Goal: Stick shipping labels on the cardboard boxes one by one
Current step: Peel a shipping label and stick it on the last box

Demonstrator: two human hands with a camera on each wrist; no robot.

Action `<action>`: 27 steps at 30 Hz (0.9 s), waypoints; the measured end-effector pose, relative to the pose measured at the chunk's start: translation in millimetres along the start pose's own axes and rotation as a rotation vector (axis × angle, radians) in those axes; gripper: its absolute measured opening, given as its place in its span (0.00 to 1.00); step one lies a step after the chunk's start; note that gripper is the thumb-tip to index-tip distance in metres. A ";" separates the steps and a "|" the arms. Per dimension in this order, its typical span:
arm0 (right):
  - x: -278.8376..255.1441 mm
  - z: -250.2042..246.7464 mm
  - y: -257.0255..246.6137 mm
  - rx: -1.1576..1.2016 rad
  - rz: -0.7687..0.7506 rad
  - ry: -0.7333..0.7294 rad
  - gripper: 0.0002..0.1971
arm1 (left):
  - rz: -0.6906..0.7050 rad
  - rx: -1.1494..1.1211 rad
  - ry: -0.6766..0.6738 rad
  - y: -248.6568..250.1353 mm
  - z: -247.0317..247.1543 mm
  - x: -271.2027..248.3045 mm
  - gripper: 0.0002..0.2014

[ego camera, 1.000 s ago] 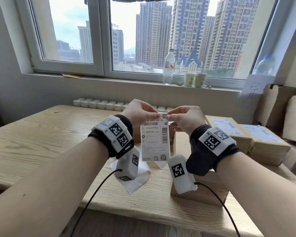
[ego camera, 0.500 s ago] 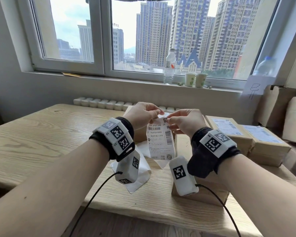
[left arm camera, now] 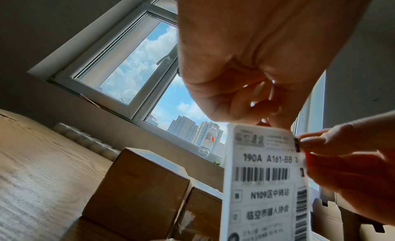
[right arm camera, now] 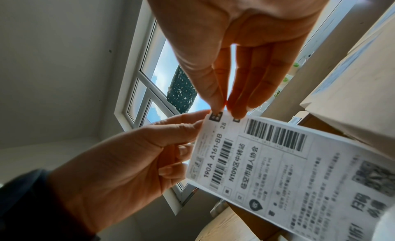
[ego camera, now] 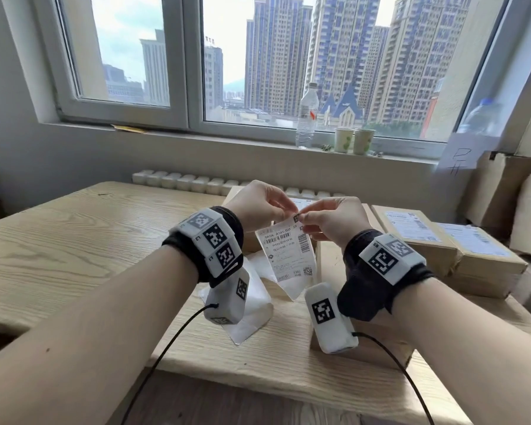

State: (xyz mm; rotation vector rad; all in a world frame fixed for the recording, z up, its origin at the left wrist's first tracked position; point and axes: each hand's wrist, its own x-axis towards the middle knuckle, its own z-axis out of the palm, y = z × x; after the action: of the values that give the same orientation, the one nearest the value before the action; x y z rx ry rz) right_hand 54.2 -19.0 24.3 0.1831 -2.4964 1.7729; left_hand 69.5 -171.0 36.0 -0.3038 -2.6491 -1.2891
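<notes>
I hold a white shipping label (ego camera: 287, 253) upright above the table, its barcodes facing me. My left hand (ego camera: 259, 204) pinches its top left edge, and my right hand (ego camera: 331, 217) pinches the top right corner between thumb and fingertips. In the right wrist view the label (right arm camera: 288, 168) hangs below the right thumb and forefinger; in the left wrist view the label (left arm camera: 265, 182) fills the lower right. An unlabelled cardboard box (ego camera: 328, 262) lies under my right wrist. Two boxes with labels (ego camera: 411, 225) (ego camera: 478, 243) sit to the right.
Peeled backing papers (ego camera: 252, 305) lie on the wooden table (ego camera: 74, 240) below my left wrist. Another box (left arm camera: 136, 185) stands behind my hands. A water bottle (ego camera: 307, 115) and two paper cups (ego camera: 353, 141) stand on the windowsill. Flattened cartons (ego camera: 509, 194) lean at the far right.
Both hands have lowered the label a little and tilted it, its bottom swinging to the right. The right fingers now work at the top right corner.
</notes>
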 end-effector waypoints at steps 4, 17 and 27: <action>1.3 2.1 -0.5 0.004 -0.003 -0.004 0.06 | 0.026 0.068 0.008 -1.3 -2.0 2.1 0.04; 6.0 -5.7 -0.8 0.056 0.041 0.088 0.08 | -0.109 0.181 0.081 -31.3 -6.7 8.4 0.12; 4.6 -15.4 -2.2 0.206 0.126 0.173 0.07 | -0.383 0.325 0.091 -74.8 -22.9 -8.6 0.04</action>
State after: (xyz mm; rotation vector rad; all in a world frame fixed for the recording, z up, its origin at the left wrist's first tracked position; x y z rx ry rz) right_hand 49.8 -5.4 32.0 -0.1150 -2.2504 1.9993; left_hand 59.9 -235.1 -8.6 0.3141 -2.8645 -0.9016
